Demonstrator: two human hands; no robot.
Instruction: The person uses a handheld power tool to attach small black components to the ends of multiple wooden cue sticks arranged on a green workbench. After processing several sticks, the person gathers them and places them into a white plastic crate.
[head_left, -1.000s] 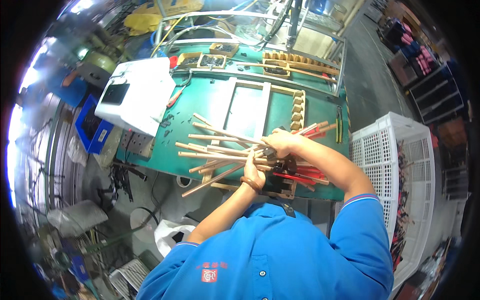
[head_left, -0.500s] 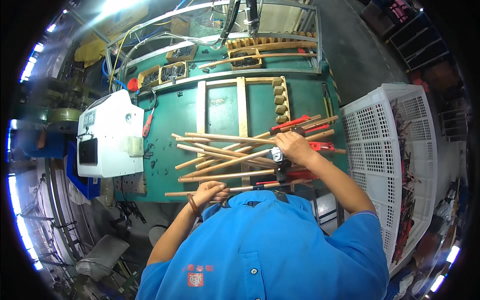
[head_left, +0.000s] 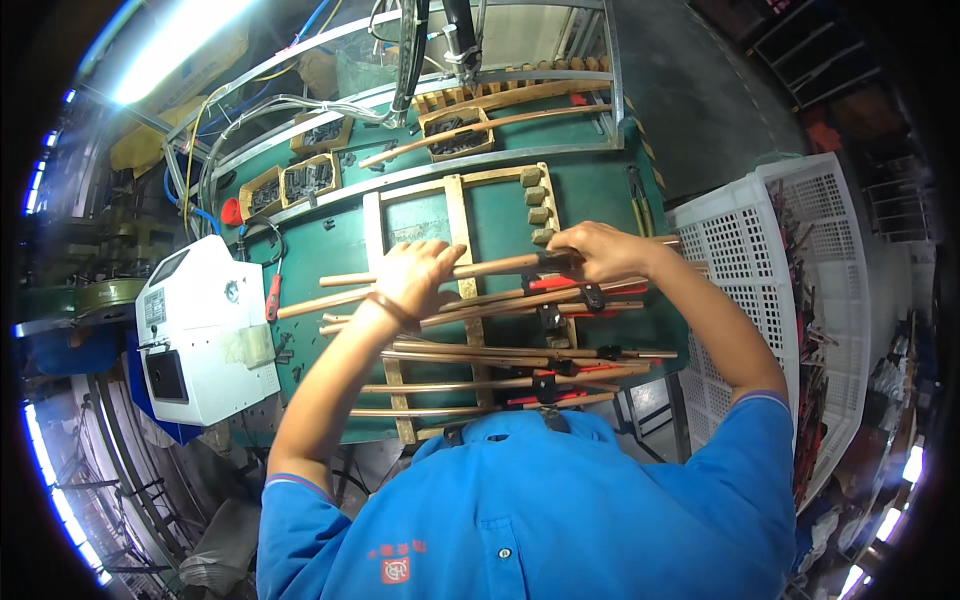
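My left hand (head_left: 412, 275) is closed round the middle of a copper-coloured rod (head_left: 497, 267), which lies across the top of a loose pile of similar rods. My right hand (head_left: 602, 252) closes on the black fitting (head_left: 560, 262) at that rod's right end; its fingertips partly hide the fitting. Below both hands, several more rods (head_left: 500, 384) lie roughly crosswise, some with black clamps (head_left: 550, 318) and red parts (head_left: 545, 283) near their right ends. The pile rests on a pale wooden frame (head_left: 455, 215) on the green table.
A white machine (head_left: 205, 330) stands at the left, a red-handled screwdriver (head_left: 273, 297) beside it. Cardboard boxes of black parts (head_left: 310, 178) sit behind a metal rail. Pliers (head_left: 640, 200) lie at the right, near a tall white crate (head_left: 740, 250) holding rods.
My left hand has moved up and forward from the table's near edge onto a rod. My right hand has shifted slightly away from me. The rods now lie more parallel and spread nearer to me.
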